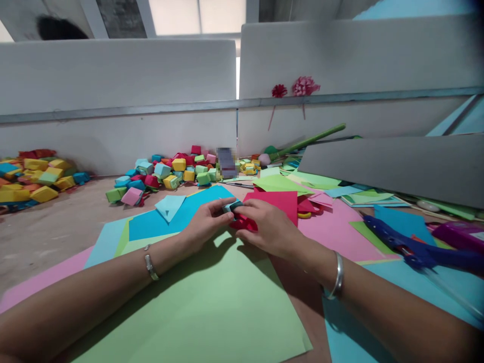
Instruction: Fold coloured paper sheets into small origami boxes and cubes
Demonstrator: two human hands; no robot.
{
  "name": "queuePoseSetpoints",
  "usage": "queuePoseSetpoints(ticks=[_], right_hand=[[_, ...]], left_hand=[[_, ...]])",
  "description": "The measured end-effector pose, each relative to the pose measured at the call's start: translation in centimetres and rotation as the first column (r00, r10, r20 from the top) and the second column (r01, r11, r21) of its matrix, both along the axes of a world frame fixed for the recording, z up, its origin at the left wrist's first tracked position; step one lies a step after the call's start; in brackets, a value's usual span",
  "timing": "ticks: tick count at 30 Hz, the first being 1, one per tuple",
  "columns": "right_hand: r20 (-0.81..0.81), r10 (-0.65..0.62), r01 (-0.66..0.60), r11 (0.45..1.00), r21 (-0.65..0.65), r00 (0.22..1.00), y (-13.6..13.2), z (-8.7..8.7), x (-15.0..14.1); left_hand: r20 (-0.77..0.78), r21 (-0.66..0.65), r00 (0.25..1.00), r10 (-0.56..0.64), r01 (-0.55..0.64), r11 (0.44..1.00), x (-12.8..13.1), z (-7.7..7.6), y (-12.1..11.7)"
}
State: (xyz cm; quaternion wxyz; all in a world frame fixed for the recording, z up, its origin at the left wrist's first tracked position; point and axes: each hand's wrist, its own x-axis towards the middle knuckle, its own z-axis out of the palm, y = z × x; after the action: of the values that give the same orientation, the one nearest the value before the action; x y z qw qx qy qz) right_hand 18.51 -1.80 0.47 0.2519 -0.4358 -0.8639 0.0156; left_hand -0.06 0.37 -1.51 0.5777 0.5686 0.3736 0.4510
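Head view: both hands meet at a small blue paper piece point(227, 207).
Forearms slant inward from the table's point(49, 233) near side, palms lowered, fingers curled; the left hand point(210, 220) pinches the piece between thumb and fingertips, and the right hand point(265, 225) grips its other side narrowly, above the light green sheet's point(212, 307) far edge, beside red paper point(282, 201).

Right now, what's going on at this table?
A person's left hand and right hand come together around a small light-blue piece, partly hidden by the fingers. A large pale green sheet lies below the forearms. Colourful blocks lie in piles farther back; a blue glue gun rests off to the right.
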Motion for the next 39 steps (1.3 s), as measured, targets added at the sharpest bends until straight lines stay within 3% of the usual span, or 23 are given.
queuePoseSetpoints(ticks=[3, 6, 9, 13, 23, 30, 39], right_hand=[[-0.066, -0.026, 0.023, 0.999, -0.035, 0.997, 0.0, 1.3, 0.7], [0.039, -0.129, 0.133, 0.983, -0.126, 0.991, -0.1, 2.1, 1.3], [0.188, -0.181, 0.22, 0.953, -0.208, 0.965, -0.4, 2.1, 1.1], [0.221, -0.257, 0.297, 0.939, -0.174, 0.941, -0.6, 1.6, 0.3], [0.092, -0.234, 0.245, 0.96, -0.135, 0.968, -0.2, 0.5, 0.5], [0.056, -0.249, 0.255, 0.953, -0.164, 0.967, 0.2, 0.8, 0.9], [-0.014, -0.179, 0.171, 0.957, -0.236, 0.984, -0.2, 1.2, 0.3]], left_hand=[[-0.059, 0.077, 0.997, 0.048, -0.044, 0.996, -0.1, -0.1, 0.3], [-0.102, 0.131, 0.992, 0.076, -0.063, 0.989, -0.3, 0.0, 0.4], [-0.122, 0.159, 0.988, 0.095, -0.075, 0.984, -0.3, 0.1, 0.4], [-0.121, 0.185, 0.989, 0.08, -0.056, 0.981, -0.2, 0.2, 0.3], [-0.106, 0.227, 0.992, -0.074, 0.096, 0.969, -0.8, 0.0, 0.4], [-0.113, 0.319, 0.994, -0.015, 0.05, 0.946, -0.8, -0.2, 0.6], [-0.206, 0.322, 0.977, -0.057, 0.123, 0.939, -0.5, 0.2, 0.6]])
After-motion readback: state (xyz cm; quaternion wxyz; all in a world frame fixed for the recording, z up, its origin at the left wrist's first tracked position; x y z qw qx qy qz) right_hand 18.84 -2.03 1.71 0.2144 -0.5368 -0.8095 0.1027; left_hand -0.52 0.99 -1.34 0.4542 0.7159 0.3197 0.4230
